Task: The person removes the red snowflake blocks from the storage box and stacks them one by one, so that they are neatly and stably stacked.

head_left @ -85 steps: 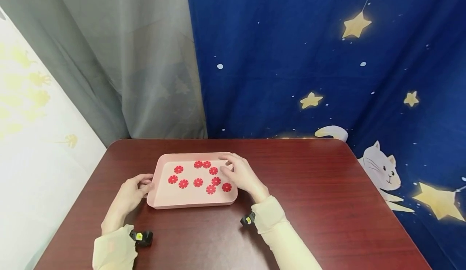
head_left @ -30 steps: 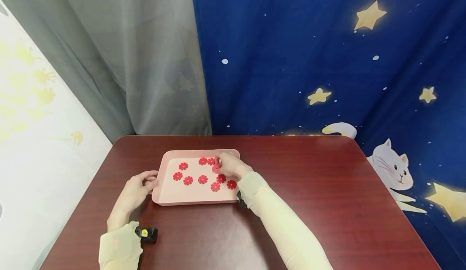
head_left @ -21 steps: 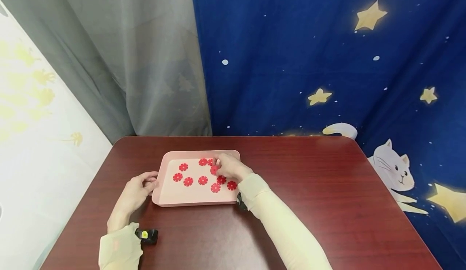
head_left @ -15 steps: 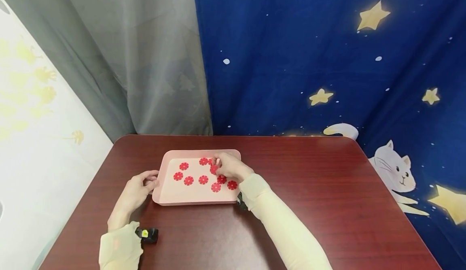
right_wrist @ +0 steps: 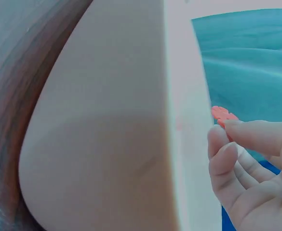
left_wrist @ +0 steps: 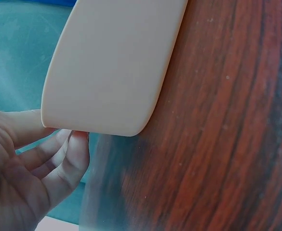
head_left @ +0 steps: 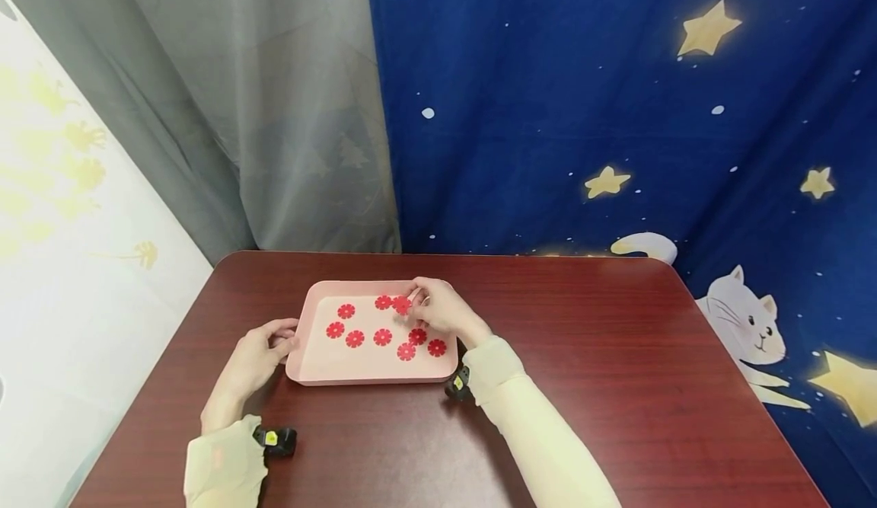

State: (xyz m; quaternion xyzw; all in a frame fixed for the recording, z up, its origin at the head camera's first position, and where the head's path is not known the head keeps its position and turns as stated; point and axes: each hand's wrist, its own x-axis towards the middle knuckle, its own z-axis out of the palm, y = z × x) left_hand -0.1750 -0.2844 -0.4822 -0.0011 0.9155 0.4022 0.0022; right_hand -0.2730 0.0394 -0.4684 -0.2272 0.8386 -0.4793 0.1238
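In the head view a pink tray (head_left: pixel 370 378) lies on the table, with several red flower-shaped interlocking discs (head_left: pixel 382 337) spread over its floor. My right hand (head_left: pixel 444 311) is above the tray's far right part and pinches one red interlocking disc (right_wrist: pixel 221 114) between thumb and fingertips, lifted off the floor. Near it lie discs at the far side, one mostly hidden behind the held one. My left hand (head_left: pixel 250 359) is at the tray's left end; its thumb and fingers hold the edge, as the left wrist view shows, partly behind the tray wall (left_wrist: pixel 112 72).
The reddish-brown wooden table (head_left: pixel 603 371) extends to the right and in front of the tray. A grey curtain (head_left: pixel 308 150) and a blue star-patterned curtain (head_left: pixel 507 150) hang behind it. A black wrist camera (head_left: pixel 277 441) sits on the left sleeve.
My right hand reached down to a disc by the tray's right side, pinched it and lifted it slightly up, toward the far side. My left hand stayed at the tray's left edge.
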